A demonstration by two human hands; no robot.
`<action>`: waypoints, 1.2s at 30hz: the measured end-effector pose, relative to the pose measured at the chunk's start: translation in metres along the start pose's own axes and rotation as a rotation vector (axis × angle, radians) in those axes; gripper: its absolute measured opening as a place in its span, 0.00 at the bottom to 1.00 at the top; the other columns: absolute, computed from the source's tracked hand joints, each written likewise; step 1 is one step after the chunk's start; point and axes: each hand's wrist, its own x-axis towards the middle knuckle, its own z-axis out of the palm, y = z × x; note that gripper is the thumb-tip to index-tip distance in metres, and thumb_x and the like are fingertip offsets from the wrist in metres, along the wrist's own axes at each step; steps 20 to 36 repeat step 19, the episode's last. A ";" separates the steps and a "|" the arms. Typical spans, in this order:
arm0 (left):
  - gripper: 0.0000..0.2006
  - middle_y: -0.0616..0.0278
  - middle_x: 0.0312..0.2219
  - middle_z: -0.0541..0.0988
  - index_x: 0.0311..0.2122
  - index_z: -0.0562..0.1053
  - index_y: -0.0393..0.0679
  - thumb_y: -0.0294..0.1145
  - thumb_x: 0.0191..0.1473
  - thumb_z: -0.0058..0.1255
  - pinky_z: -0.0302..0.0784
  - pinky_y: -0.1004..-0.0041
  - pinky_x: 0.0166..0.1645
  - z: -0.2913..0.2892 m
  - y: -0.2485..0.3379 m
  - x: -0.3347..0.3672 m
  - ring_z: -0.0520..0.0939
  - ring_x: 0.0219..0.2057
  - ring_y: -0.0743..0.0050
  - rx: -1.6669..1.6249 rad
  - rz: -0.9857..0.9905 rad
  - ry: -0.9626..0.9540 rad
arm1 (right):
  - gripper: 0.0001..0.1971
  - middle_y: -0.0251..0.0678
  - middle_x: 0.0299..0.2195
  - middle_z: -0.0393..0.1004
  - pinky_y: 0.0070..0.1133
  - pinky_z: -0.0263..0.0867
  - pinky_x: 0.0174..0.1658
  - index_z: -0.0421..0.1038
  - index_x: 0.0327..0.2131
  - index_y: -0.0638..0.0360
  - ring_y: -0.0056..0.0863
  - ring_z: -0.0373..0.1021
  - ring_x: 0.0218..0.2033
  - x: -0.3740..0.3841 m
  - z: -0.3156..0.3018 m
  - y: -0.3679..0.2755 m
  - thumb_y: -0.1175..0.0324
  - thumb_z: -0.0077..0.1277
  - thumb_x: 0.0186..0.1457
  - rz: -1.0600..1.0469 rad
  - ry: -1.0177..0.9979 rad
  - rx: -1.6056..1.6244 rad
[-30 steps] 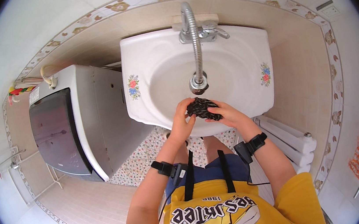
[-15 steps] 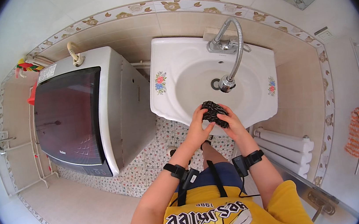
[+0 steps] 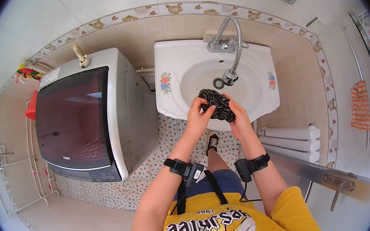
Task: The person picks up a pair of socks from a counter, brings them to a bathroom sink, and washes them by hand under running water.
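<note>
A crumpled black cloth (image 3: 216,105) with a light grey pattern is stretched between my hands, over the front part of the white washbasin (image 3: 172,104). My left hand (image 3: 197,115) pinches its left edge, thumb on top. On the other side, my right hand (image 3: 239,117) grips the right edge with the fingers mostly behind it. Beyond the cloth, the chrome spray head (image 3: 230,77) of the bent hose faucet (image 3: 238,32) hangs above the bowl, near the dark drain (image 3: 218,83). No water is seen running from it.
A washing machine (image 3: 73,119) with a dark lid stands left of the basin. To the right are a white radiator (image 3: 290,142), a door handle (image 3: 338,191) and an orange striped cloth (image 3: 359,105) on a rail. My shoe (image 3: 212,141) is on the speckled floor (image 3: 175,148).
The cloth has gone from a bunched lump to a wider spread, with my hands farther apart and slightly raised. The view has shifted a little, and one shoe shows more fully.
</note>
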 end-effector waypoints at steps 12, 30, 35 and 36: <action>0.04 0.59 0.44 0.63 0.27 0.65 0.43 0.26 0.50 0.48 0.65 0.77 0.46 -0.046 0.088 -0.048 0.65 0.45 0.77 -0.146 0.167 -0.073 | 0.22 0.42 0.48 0.64 0.30 0.56 0.53 0.58 0.51 0.64 0.33 0.62 0.49 -0.006 0.028 -0.041 0.61 0.36 0.56 0.074 -0.151 0.201; 0.17 0.62 0.44 0.59 0.27 0.57 0.48 0.30 0.43 0.58 0.66 0.72 0.48 -0.082 0.131 -0.122 0.60 0.50 0.70 -0.031 0.163 0.179 | 0.27 0.42 0.48 0.64 0.33 0.55 0.54 0.55 0.51 0.68 0.40 0.62 0.49 -0.018 0.121 -0.041 0.58 0.43 0.52 0.290 -0.403 -0.072; 0.17 0.62 0.44 0.59 0.27 0.57 0.48 0.30 0.43 0.58 0.66 0.72 0.48 -0.082 0.131 -0.122 0.60 0.50 0.70 -0.031 0.163 0.179 | 0.27 0.42 0.48 0.64 0.33 0.55 0.54 0.55 0.51 0.68 0.40 0.62 0.49 -0.018 0.121 -0.041 0.58 0.43 0.52 0.290 -0.403 -0.072; 0.17 0.62 0.44 0.59 0.27 0.57 0.48 0.30 0.43 0.58 0.66 0.72 0.48 -0.082 0.131 -0.122 0.60 0.50 0.70 -0.031 0.163 0.179 | 0.27 0.42 0.48 0.64 0.33 0.55 0.54 0.55 0.51 0.68 0.40 0.62 0.49 -0.018 0.121 -0.041 0.58 0.43 0.52 0.290 -0.403 -0.072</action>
